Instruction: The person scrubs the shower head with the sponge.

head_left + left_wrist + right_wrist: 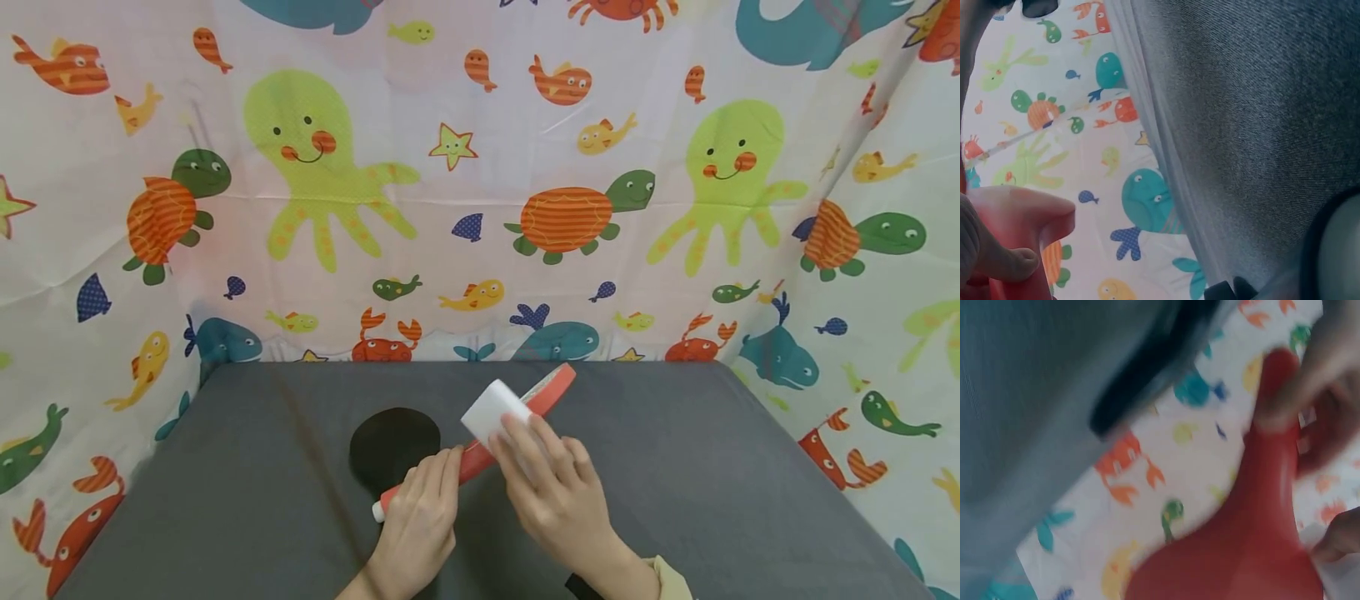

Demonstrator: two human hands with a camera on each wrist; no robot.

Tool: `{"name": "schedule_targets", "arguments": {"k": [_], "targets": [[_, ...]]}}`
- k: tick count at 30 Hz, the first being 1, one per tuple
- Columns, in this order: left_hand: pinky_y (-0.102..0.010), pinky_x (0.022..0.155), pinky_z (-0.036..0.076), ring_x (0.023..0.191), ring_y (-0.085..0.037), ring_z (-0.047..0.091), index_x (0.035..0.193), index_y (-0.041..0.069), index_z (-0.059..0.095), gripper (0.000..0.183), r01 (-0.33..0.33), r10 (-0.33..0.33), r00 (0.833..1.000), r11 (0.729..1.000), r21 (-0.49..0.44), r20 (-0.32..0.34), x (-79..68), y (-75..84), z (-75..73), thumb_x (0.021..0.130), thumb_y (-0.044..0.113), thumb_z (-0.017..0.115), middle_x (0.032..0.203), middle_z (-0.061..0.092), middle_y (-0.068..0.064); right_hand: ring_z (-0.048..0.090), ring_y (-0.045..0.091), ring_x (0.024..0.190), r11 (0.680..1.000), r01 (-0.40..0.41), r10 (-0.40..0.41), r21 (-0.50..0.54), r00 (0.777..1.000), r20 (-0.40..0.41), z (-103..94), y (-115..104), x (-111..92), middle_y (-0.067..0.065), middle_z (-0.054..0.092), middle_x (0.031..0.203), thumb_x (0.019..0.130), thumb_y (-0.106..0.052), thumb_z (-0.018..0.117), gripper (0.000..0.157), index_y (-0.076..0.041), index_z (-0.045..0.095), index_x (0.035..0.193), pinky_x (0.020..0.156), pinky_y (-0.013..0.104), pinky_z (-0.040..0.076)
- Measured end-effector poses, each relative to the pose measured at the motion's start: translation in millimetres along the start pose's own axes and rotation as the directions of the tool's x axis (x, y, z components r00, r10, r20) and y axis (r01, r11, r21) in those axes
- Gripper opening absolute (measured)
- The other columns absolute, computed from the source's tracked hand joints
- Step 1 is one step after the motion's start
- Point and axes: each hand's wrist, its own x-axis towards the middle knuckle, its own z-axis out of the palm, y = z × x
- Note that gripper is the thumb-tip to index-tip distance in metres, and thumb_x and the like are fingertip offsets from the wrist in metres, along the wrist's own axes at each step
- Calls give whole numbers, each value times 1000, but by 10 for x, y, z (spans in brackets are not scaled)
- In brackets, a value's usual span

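Observation:
A red hand mirror [551, 390], its face pale inside a thick rim, slants up to the right over the table. My left hand [416, 521] grips its handle, whose pale end sticks out at lower left. With my right hand [551, 496] I hold a white sponge-like block [495, 408] by its near side, against the mirror's face, part of which it hides. In the left wrist view the mirror [1022, 215] is foreshortened, with a thumb on its handle. The right wrist view shows the red back of the mirror [1241, 544], blurred.
A flat black rounded thing [393, 446] lies on the grey table [225, 500] just beyond my left hand. Behind and at both sides hangs a curtain [480, 233] printed with sea animals. A blurred brown streak [315, 454] crosses the left of the head view.

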Motion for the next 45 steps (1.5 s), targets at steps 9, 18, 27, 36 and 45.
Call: {"name": "schedule_targets", "arguments": {"k": [9,18,27,36,45], "targets": [[-33,62,51,78,-24,56,109,-7,57,45,18,-18,1000,1000,-11,-17,3,-1,11,65,-4,49,94,59,-14,50,44,98,983,-180,180,30,984,-13,-26,170,1,23,58,114,87,-16,47,31,-2,66,108,67,48,35],[-33,63,51,79,-24,57,107,-7,58,42,23,-23,1000,998,-59,3,-6,3,18,67,-4,48,94,60,-15,53,39,97,993,-60,61,101,998,-8,1,35,-29,19,60,112,86,-13,46,30,-4,69,103,68,42,35],[-36,71,52,87,-23,59,114,-5,56,51,7,-17,999,978,-209,-50,-15,11,60,63,-8,60,100,60,-12,51,30,102,744,-563,574,361,814,87,-107,573,-78,16,57,121,84,-18,53,36,-2,62,115,71,33,45],[-29,70,52,90,-15,60,121,2,53,34,107,-134,991,759,-642,7,-17,51,30,93,22,56,112,59,-5,54,11,99,180,-812,772,556,467,432,-143,614,-307,0,54,120,95,-4,43,33,-6,47,127,76,21,47],[-33,78,52,98,-22,60,140,-2,34,49,311,-64,949,29,-950,309,38,12,-49,93,-5,48,123,51,-21,56,19,97,-436,-325,584,839,607,538,-125,331,-233,8,50,118,91,4,12,44,-9,25,132,78,32,51]]}}
